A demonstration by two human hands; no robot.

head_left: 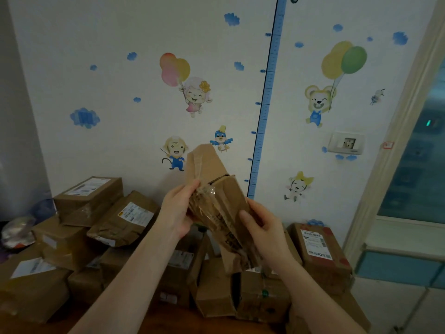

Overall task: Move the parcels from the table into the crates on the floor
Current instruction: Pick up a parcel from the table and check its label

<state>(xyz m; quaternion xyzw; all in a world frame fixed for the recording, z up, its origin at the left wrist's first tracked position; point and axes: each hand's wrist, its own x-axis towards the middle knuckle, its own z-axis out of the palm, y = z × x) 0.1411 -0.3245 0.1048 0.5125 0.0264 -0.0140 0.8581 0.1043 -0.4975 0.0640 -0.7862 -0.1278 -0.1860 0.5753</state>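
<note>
I hold a long brown cardboard parcel up in front of the wall, tilted with its far end raised and its taped end towards me. My left hand grips its left side, fingers curled over the taped edge. My right hand grips its right side lower down. Below them a pile of brown parcels covers the table, among them a labelled one at the left and one at the right. No crate is in view.
A wall with cartoon stickers and a blue height chart stands right behind the table. A door frame and glass door are at the right. A crumpled bag lies at the far left.
</note>
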